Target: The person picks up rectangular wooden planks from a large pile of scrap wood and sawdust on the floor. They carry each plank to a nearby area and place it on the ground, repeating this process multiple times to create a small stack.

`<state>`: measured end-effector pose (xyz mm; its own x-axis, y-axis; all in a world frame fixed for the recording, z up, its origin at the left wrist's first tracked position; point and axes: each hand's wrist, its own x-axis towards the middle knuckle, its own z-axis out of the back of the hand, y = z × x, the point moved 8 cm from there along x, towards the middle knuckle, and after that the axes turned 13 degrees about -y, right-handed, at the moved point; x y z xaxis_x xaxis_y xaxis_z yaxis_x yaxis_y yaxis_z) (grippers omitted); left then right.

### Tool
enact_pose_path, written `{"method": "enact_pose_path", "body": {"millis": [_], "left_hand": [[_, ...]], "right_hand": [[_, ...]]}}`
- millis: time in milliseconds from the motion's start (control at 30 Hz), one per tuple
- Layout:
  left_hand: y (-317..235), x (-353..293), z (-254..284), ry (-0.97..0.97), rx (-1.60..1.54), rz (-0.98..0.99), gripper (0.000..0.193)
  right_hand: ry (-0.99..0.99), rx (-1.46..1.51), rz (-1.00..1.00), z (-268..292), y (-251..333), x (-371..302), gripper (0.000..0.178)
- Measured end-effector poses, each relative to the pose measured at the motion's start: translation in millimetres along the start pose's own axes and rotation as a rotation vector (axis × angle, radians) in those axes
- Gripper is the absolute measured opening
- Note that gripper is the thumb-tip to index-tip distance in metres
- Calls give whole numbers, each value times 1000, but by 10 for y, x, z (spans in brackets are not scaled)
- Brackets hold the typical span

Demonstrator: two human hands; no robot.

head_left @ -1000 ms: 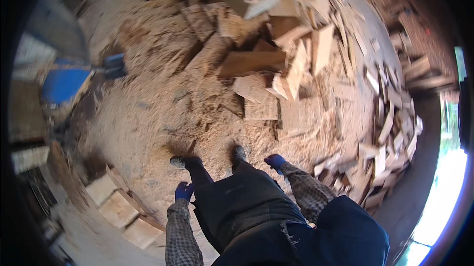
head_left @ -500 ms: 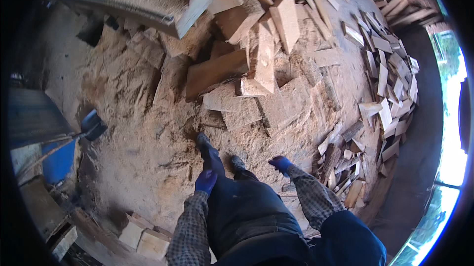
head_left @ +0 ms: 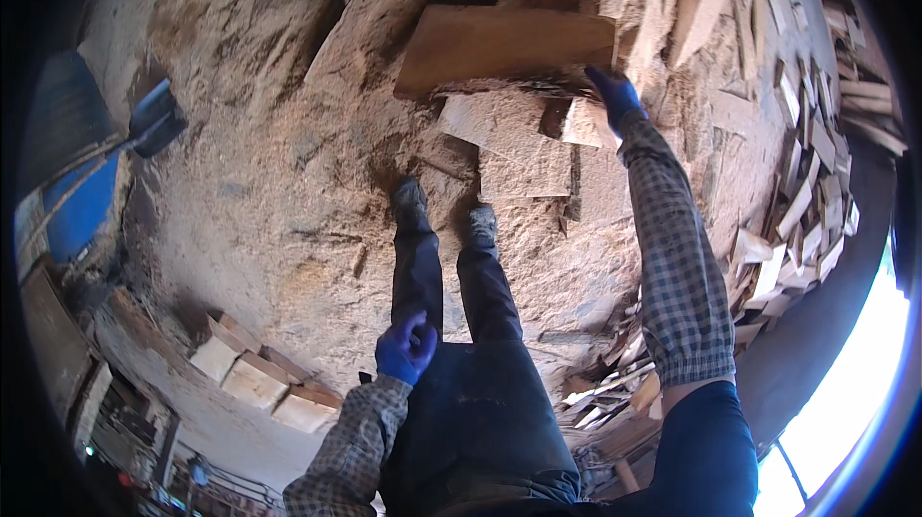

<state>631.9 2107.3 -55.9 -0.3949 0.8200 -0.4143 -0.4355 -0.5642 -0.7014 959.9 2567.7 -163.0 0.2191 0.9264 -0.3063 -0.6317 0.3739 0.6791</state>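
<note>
My right hand (head_left: 618,99), in a blue glove, reaches far forward and grips the right end of a long brown wooden board (head_left: 504,48). The board's lower edge is blurred and stands over sawdust-covered pieces. Just below it, pale flat wood pieces (head_left: 523,167) lie in the sawdust. My left hand (head_left: 405,349), also gloved in blue, hangs by my left thigh, its fingers curled in with nothing visible in them.
More slabs and offcuts (head_left: 706,8) lie heaped ahead. Split wood (head_left: 807,181) is piled along the right. Several wood blocks (head_left: 259,373) stand in a row at lower left. A shovel (head_left: 156,119) is beside a blue panel (head_left: 84,210). Sawdust (head_left: 269,191) covers the floor.
My right arm has stretched forward from near my leg, and its hand has taken hold of the brown board. My left hand has stayed by my thigh. The view has shifted, and my feet are now side by side.
</note>
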Motion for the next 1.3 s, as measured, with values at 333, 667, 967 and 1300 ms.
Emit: {"method": "enact_pose_path", "body": {"millis": [333,667,967,1300], "left_hand": [[946,1680,-1642,230,686,-234,59],[1652,2595,-3030,554,1153,-531,83],[2523,1584,-2475,1005,1178,-371,74],[3643,1492,-1752,-51,599,486,111]], "right_hand": [[364,626,-512,-484,-287,97,37],[303,578,-164,-322,-310,369,33],[281,529,-159,-388,-365,386,40],[308,542,-121,-374,-528,549,42]]}}
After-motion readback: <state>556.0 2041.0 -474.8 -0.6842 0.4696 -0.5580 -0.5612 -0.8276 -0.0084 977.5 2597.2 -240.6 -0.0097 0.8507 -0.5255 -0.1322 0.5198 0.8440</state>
